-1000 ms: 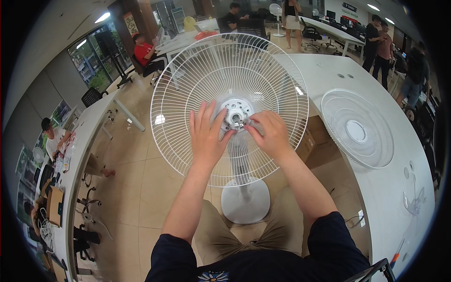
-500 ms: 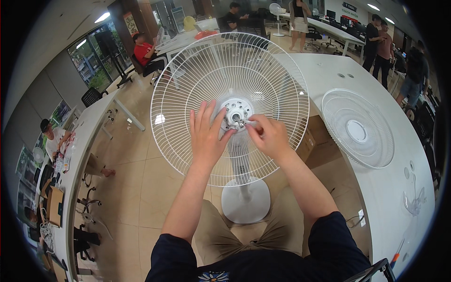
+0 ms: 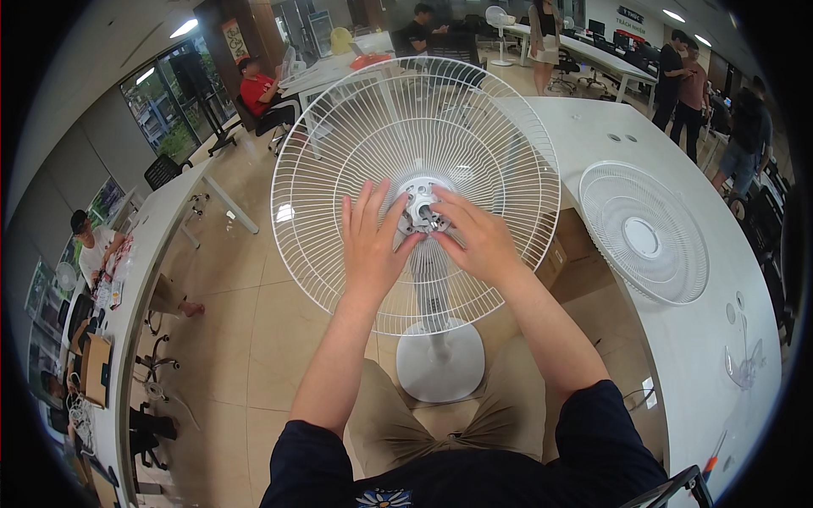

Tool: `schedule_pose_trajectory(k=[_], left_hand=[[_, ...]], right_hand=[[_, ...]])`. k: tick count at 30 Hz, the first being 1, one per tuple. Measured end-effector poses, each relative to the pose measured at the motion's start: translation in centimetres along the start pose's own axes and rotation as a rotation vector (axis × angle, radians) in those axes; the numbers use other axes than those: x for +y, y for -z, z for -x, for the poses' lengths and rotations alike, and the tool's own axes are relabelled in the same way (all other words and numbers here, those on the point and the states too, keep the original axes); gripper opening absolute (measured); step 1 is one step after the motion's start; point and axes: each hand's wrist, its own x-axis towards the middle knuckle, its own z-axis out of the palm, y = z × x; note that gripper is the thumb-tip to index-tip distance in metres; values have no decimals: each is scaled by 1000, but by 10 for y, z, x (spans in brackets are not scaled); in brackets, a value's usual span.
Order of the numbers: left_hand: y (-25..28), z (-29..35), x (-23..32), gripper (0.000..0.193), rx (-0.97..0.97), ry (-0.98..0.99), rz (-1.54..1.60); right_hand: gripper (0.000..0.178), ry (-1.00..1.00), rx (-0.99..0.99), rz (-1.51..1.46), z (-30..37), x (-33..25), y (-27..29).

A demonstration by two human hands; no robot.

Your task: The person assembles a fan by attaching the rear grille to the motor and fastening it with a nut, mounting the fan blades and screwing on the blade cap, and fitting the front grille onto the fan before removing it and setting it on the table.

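My left hand (image 3: 371, 241) and right hand (image 3: 479, 237), fingers spread, flank one round white plastic hub (image 3: 421, 209), central in the left of two round white wire grilles (image 3: 415, 140); whether pinching, I cannot tell.

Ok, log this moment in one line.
left hand: at fan hub | right hand: at fan hub | loose grille: on table

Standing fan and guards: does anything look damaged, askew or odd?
Nothing stands out: the wire guard around the hub looks unbent, the base sits flat, and the second guard on the table looks intact.
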Motion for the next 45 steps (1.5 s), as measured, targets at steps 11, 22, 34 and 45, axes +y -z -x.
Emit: schedule_pose_trajectory(k=[11, 22, 34, 45], left_hand=[[-1, 0, -1, 70, 12, 6, 1], [1, 0, -4, 67, -6, 11, -6], [-1, 2, 1, 69, 6, 2, 4], [0, 1, -4, 72, 1, 2, -11]], right_hand=[[38, 78, -32, 42, -6, 1, -1], [47, -18, -160, 70, -17, -1, 5], [52, 195, -143, 123, -35, -2, 9], [51, 82, -207, 221, -31, -1, 2]])
